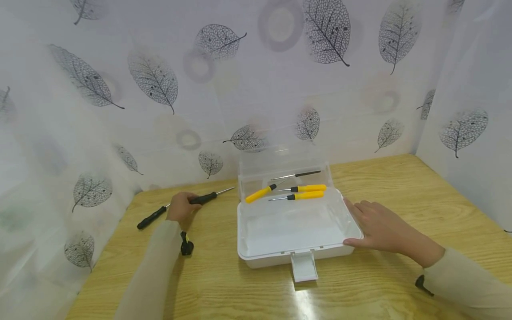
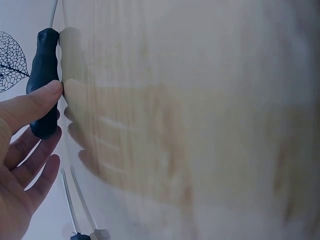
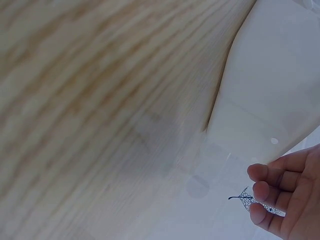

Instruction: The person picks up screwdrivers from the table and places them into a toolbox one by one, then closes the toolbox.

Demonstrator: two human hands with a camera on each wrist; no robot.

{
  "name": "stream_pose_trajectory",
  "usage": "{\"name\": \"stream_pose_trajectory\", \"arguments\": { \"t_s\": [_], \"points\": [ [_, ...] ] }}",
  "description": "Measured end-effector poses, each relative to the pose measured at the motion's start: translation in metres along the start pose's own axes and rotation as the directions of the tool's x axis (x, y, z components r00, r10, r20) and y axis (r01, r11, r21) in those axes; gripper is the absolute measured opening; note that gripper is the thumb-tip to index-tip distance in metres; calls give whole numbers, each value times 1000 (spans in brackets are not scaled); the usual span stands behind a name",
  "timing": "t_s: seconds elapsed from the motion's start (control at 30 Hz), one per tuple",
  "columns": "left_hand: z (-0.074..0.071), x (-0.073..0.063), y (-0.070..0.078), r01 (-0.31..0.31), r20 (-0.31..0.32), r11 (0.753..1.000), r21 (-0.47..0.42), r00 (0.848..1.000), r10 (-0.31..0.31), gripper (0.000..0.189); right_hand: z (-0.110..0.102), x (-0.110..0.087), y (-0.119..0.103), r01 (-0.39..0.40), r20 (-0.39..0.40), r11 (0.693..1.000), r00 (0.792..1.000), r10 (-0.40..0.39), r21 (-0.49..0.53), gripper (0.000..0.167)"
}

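Black screwdriver (image 1: 205, 198), at nine o'clock from the white box (image 1: 274, 261), is pinched by the left hand (image 1: 184, 208); the right hand (image 1: 378, 226) grips the box at three o'clock. Too light a pinch, I reckon, could let the screwdriver roll.

Light yellowish wood-grain table (image 1: 216, 284) here, with a white plastic open-lidded case (image 1: 264, 263) centre-right and a slim black-handled metal screwdriver (image 1: 152, 218) lower left.

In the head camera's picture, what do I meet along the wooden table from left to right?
Loose black-handled screwdriver → person's left hand → second black-handled screwdriver, held by that hand → open white rectangular plastic box → person's right hand, at the box's right side.
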State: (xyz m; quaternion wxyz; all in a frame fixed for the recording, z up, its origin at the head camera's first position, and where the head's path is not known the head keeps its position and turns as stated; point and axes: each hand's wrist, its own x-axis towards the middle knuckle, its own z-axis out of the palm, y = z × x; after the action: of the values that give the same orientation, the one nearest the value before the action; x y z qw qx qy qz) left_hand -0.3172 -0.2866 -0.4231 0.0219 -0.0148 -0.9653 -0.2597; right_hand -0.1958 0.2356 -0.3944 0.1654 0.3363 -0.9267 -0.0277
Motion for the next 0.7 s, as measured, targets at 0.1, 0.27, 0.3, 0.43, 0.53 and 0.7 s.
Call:
{"name": "stream_pose_trajectory", "arguments": {
  "t_s": [0.1, 0.27, 0.3, 0.43, 0.53, 0.7],
  "points": [
    [0, 0, 1, 12, 7, 1000, -12, 1000, -12, 38, 0, 0, 0, -6, 2, 1000, 1000, 6, 6, 99],
    [0, -2, 4, 11, 16, 1000, -14, 1000, -11, 40, -1, 0, 0, -9, 4, 1000, 1000, 9, 10, 99],
    [0, -2, 5, 9, 15, 1000, -11, 1000, -9, 40, -1, 0, 0, -7, 4, 1000, 1000, 7, 8, 99],
    [1, 0, 4, 2, 14, 1000, -6, 1000, -2, 39, -2, 0, -1, -4, 0, 1000, 1000, 4, 6, 98],
    [1, 1, 3, -6, 13, 1000, 5, 1000, 6, 39, -2, 0, -1, -2, -3, 1000, 1000, 2, 4, 98],
    [2, 2, 3, -4, 15, 1000, 8, 1000, 4, 39, -2, 0, 0, 2, -10, 1000, 1000, -2, 6, 98]
  ]
}}
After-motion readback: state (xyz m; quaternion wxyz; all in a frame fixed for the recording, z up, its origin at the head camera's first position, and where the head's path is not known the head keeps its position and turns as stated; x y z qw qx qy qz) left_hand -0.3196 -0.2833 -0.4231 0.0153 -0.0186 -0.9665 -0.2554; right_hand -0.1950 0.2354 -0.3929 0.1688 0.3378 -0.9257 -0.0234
